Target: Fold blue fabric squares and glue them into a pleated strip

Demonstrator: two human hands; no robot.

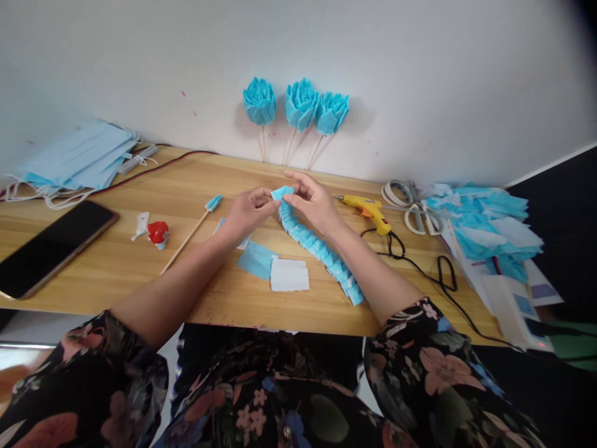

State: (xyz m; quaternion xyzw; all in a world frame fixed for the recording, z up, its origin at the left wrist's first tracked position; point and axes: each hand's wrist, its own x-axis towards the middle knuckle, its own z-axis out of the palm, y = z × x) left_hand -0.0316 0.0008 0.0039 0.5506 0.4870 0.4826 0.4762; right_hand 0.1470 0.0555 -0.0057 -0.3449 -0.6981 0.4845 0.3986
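Both hands meet over the middle of the table around a small folded blue piece of fabric [282, 192]. My left hand [252, 211] pinches its left side, and my right hand [310, 199] grips it from the right with thumb and fingers. Directly below, a long row of overlapping folded blue pieces [314, 241] runs toward the lower right, partly behind my right forearm. Flat on the wood near it are a blue square [257, 260] and a white square [290, 275]. A thin stick with a blue tip [213, 203] lies left of my left hand.
Three blue flowers on sticks [301, 104] lean against the wall. At right are a yellow glue gun [366, 211] with its black cord, scissors [422, 219], tape [396, 193] and blue scraps [489, 218]. A phone [58, 246], face masks [81, 155] and a red wrapper [158, 233] lie left.
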